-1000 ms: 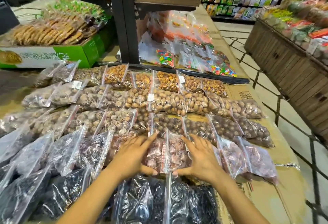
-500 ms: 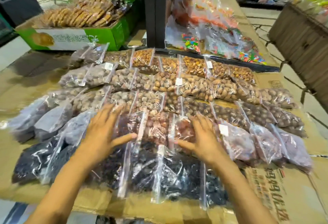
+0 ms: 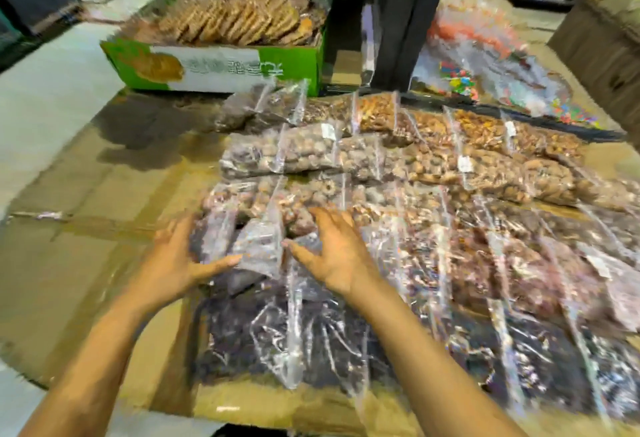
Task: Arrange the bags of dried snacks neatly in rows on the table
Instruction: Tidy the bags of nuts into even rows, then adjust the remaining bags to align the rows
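Frame is motion-blurred; fine detail is unreliable. The table (image 3: 86, 263) is covered with flattened cardboard, bare toward 9 o'clock. At 11 o'clock stands a green box (image 3: 221, 66) filled with brown biscuit-like packs. At 12 o'clock a dark post (image 3: 398, 21) rises from the far edge, directly behind the back row. At 1 o'clock lies a heap of clear sweet packets (image 3: 485, 66), orange and multicoloured. The bags of dried snacks (image 3: 433, 166) lie in overlapping rows from the centre out to 3 o'clock, pale nuts at the back and reddish pieces nearer. The dark fruit bags (image 3: 311, 332) form the nearest row, at 5 to 6 o'clock. One small bag (image 3: 258, 249) sits tilted at the left end of the rows, between both hands. The left hand (image 3: 173, 256), at 9 o'clock of that bag, is spread, fingers straight along its side and thumb reaching under its lower edge. The right hand (image 3: 332, 249), at 3 o'clock of it, is spread flat on neighbouring bags, thumb pointing toward the small bag; contact there cannot be confirmed.
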### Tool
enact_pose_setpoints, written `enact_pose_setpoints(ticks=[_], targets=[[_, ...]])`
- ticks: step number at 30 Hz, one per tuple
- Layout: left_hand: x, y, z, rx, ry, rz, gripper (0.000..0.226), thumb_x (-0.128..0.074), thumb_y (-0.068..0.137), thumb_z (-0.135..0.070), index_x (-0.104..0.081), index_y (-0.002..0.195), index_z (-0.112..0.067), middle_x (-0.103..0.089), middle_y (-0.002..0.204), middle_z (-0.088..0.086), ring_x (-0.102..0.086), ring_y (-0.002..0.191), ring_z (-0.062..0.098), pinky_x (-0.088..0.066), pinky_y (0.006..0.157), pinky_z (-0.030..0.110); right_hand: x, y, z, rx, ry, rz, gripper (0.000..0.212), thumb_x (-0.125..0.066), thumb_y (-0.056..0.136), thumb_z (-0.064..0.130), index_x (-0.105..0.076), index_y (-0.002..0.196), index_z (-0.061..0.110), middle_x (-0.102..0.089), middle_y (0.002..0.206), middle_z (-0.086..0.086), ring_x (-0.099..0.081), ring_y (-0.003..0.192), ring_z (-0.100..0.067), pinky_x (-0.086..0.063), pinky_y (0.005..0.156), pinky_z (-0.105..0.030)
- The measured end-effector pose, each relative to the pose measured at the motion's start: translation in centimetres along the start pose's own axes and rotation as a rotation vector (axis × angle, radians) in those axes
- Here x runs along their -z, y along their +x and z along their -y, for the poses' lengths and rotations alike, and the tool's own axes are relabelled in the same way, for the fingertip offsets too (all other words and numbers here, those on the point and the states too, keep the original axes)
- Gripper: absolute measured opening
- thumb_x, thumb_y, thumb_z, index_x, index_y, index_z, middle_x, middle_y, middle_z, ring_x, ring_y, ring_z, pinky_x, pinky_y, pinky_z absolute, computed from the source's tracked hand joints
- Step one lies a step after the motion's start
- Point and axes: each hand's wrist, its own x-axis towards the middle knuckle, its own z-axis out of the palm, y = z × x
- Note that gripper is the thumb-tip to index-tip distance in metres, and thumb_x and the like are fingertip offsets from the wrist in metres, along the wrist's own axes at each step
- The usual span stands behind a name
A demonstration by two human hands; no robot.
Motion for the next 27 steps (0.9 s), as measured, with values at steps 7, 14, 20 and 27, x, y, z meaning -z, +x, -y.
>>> enact_pose_setpoints(ticks=[7, 14, 20, 27], targets=[[-0.6, 2.4, 2.7, -0.037, 0.007, 0.096, 0.122, -0.065, 0.039, -0.088, -0.036, 0.142, -0.03, -0.04, 0.148, -0.002, -0.039, 0.133, 0.02, -0.037, 0.107, 0.046, -3.2, 4.7, 3.8, -0.289, 0.006, 0.154, 0.047, -0.047, 0.089, 0.059, -0.05, 0.08, 0.013, -0.054, 0.069, -0.003, -0.058, 0.073, -0.028, -0.04, 0.06, -0.034], [-1.5, 2.9, 2.7, 0.075, -0.462, -0.129, 0.065, -0.073, 0.057, -0.065, -0.059, 0.111, -0.03, -0.067, 0.105, -0.007, -0.064, 0.097, 0.015, -0.049, 0.078, 0.03, -3.5, 4.2, 4.1, -0.274, 0.047, 0.052, 0.036, -0.041, 0.099, 0.027, -0.043, 0.065, 0.018, -0.043, 0.056, 0.001, -0.047, 0.056, -0.023, -0.031, 0.05, -0.028], [-2.3, 1.0, 1.2, 0.088, -0.346, -0.194, 0.074, -0.067, 0.07, -0.066, -0.048, 0.131, -0.031, -0.048, 0.138, -0.004, -0.043, 0.128, 0.018, -0.039, 0.104, 0.046, -4.9, 0.5, 3.7, -0.198, 0.307, -0.151, 0.034, -0.045, 0.099, 0.018, -0.046, 0.066, 0.022, -0.043, 0.053, 0.006, -0.036, 0.04, -0.006, -0.028, 0.042, -0.018], [-0.8, 1.0, 2.6, -0.043, -0.216, 0.119, 0.087, -0.048, 0.062, -0.086, -0.025, 0.138, -0.051, -0.02, 0.148, -0.021, -0.02, 0.139, 0.005, -0.023, 0.114, 0.043, -3.8, 0.8, 3.2, -0.227, 0.277, -0.006, 0.034, -0.042, 0.1, 0.025, -0.039, 0.066, 0.021, -0.045, 0.058, 0.002, -0.039, 0.047, -0.011, -0.031, 0.046, -0.027]])
